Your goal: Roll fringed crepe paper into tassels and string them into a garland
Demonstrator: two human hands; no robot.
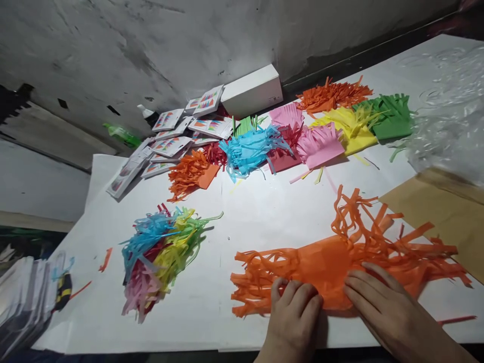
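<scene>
Nearest to the camera, at the near right of the white table (260, 217), left hand (293, 312) with fingers bent downwards, fingertips set upon the orange fringed paper (327, 267), left of its smooth middle; impossible to tell whether pinching it or only pressing. Farther right, right hand (389, 302) with fingers almost straight, pointed to the far left and laid flat on the same paper, without closing around it. Between and beyond both hands, that paper, stretched from left to right, smooth in the middle and with loose strips at both ends. As for containers, at the far middle a long white box (251, 93), contents not visible; just left of it, a pile of flat white packets (172, 146), overlapping, with coloured pictures on the fronts. At the far right, crumpled clear plastic (449, 111), touching a brown sheet (454, 217). At the left, well apart from the hands, a many-coloured fringed bundle (159, 257).
</scene>
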